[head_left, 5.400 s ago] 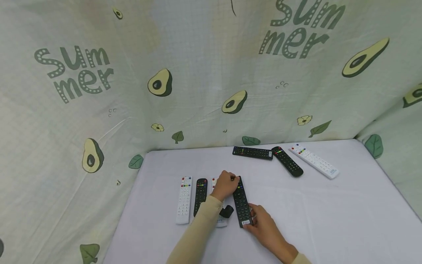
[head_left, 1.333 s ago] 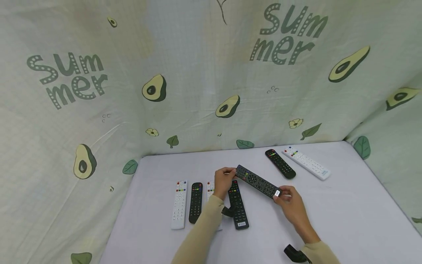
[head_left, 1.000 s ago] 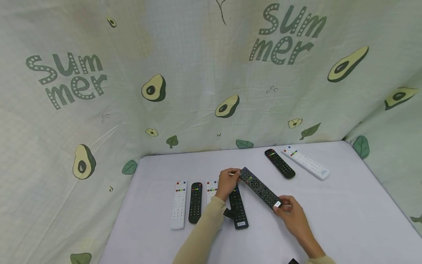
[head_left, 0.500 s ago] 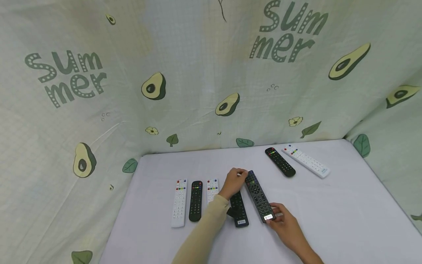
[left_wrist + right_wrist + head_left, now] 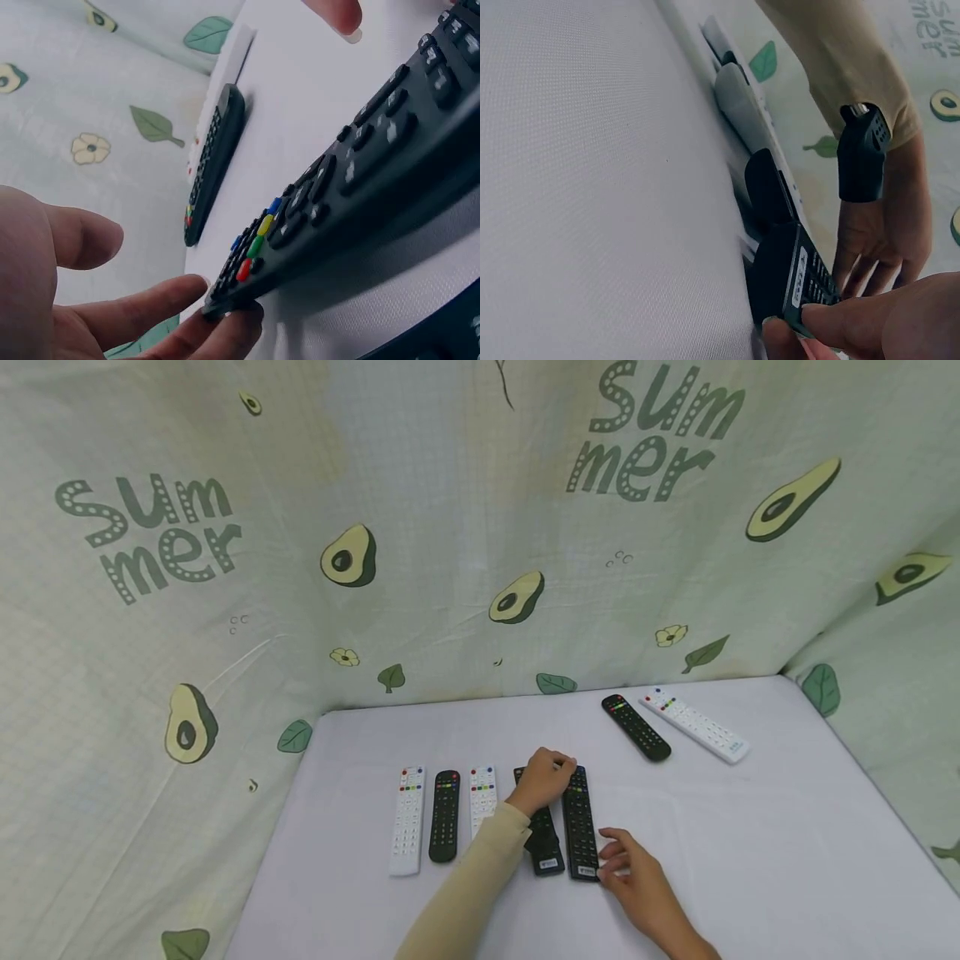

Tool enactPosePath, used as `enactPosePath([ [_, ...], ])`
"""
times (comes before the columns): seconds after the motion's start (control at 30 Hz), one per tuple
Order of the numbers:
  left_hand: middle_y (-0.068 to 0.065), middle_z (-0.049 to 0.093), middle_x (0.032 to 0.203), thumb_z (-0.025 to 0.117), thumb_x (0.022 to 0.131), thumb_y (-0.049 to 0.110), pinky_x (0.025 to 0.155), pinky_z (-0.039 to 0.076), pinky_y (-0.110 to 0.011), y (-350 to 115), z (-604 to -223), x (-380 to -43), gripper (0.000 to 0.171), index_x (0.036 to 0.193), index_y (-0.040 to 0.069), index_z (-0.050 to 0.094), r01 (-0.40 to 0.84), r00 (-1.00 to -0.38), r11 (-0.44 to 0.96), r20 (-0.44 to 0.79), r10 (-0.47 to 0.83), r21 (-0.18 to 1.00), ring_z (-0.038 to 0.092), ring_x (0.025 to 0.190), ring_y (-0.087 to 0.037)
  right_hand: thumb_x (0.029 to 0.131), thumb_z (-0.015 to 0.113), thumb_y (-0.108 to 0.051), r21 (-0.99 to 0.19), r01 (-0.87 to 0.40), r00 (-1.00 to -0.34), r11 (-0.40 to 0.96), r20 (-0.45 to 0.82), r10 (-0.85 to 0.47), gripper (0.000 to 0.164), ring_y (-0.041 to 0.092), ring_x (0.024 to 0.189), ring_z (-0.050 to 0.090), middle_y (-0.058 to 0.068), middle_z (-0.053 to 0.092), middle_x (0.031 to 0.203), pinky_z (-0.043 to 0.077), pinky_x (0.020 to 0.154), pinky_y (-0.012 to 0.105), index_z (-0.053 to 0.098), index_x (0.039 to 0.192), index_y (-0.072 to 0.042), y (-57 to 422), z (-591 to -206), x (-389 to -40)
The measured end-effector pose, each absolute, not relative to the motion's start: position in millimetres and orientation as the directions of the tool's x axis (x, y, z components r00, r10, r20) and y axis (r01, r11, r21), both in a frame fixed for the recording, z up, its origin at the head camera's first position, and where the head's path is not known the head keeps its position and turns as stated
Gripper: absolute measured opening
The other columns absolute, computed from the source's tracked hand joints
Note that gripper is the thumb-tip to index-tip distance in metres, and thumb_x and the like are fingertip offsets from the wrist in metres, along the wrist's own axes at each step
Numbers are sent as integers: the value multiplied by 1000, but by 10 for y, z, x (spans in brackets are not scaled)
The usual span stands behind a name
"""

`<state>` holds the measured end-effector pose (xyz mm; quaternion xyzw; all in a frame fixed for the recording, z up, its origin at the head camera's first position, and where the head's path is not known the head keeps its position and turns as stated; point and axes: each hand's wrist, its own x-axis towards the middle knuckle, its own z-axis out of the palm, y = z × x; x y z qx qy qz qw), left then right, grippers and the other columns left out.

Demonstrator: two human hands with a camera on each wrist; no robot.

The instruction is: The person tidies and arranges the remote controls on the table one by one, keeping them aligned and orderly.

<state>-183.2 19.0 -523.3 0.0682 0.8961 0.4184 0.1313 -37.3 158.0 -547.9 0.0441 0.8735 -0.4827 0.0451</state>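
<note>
A black remote control (image 5: pixel 579 822) lies upright in the row, its white label toward me. My left hand (image 5: pixel 543 781) is at its top end; in the left wrist view two fingertips touch that end and another digit stands off it. My right hand (image 5: pixel 637 885) is beside its lower right corner, thumb at the corner and forefinger apart from the edge. Just left lies a second black remote (image 5: pixel 551 852), partly covered by my left hand and wrist. Farther left are a white remote (image 5: pixel 482 789), partly behind my sleeve, a black one (image 5: pixel 445 817) and another white one (image 5: pixel 408 821).
At the back right, a black remote (image 5: pixel 636 727) and a white remote (image 5: pixel 693 724) lie slanted on the white tablecloth (image 5: pixel 750 843). A cloth printed with avocados (image 5: pixel 517 597) hangs behind and at the sides. A black wrist camera (image 5: pixel 862 154) shows on my left wrist.
Earlier, both hands brought the black remote from the back, slanted in the air. Since then it has turned upright and come down beside the row. My right fingers have come away from its edge.
</note>
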Motion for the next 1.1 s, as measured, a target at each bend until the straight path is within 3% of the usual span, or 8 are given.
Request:
enactPosePath([
  [0.37,-2,54,106,50,93,35,87,44,-37,215,-5234,-1816,33,111,12,66,25,-960,682,-172,220,731,51,94,-14,74,70,5,-826,72,-997,560,-52,52,52,12,81,57,4,58,96,50,67,20,52,121,-4,1660,-5497,-458],
  [0.57,-2,53,106,50,94,34,81,45,-35,212,-5170,-1822,33,112,11,65,46,-960,665,-150,234,745,50,88,-12,77,69,3,-789,-38,-980,613,149,130,45,21,83,58,13,57,99,52,68,28,52,119,1,1979,-5485,-720],
  [0.67,-3,53,106,49,94,33,81,45,-35,206,-5147,-1838,33,112,11,65,65,-962,656,-127,241,752,50,89,-13,80,67,1,-771,-32,-956,636,209,206,43,27,86,57,17,54,102,52,70,35,51,120,3,2180,-5460,-908],
  [0.9,0,54,104,49,94,33,82,44,-33,221,-5184,-1916,32,112,12,64,90,-965,657,-99,244,748,51,94,-13,84,64,-4,-797,80,-920,599,172,353,48,36,93,54,24,45,111,48,75,40,44,126,8,2512,-5470,-1309],
  [1.1,0,55,104,50,94,31,82,44,-33,265,-5182,-2014,30,112,12,64,75,-966,631,-100,237,772,51,95,-14,86,62,-10,-794,108,-917,598,153,368,50,40,93,52,29,44,112,43,78,49,43,127,10,2635,-5543,-1529],
])
